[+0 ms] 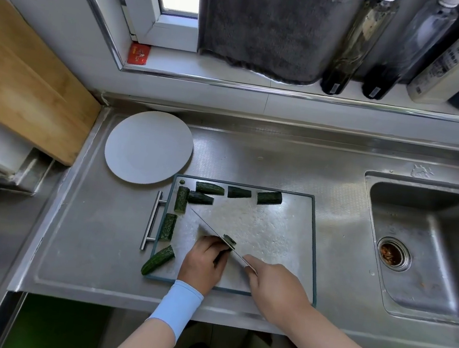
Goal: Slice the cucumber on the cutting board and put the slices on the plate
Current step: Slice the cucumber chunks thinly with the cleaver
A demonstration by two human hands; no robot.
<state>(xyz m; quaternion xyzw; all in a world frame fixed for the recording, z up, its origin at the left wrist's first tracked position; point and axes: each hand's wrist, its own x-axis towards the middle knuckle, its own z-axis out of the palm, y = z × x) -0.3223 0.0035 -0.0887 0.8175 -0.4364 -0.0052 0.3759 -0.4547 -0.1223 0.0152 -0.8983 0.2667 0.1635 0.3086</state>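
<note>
Near the front edge of the cutting board (273, 231) the left hand (204, 260) holds a cucumber piece (230, 240), right hand (275, 289) gripping the knife (210, 229) — best slice straight down, thin — plate (148, 146) off its far-left corner.

**Cucumber cut on a board at a steel desk**
A dark green cucumber piece (229, 240) is pinned to the teal-rimmed steel cutting board (273, 231) by the left grip (204, 263), and a thin-bladed knife (207, 226), held in the right grip (275, 288), is laid across it. Seven cut cucumber chunks (209, 188) are ranged along the board's far and left edges. A round white plate (147, 148) is set on the steel desk (100, 230) just beside the far-left corner.
</note>
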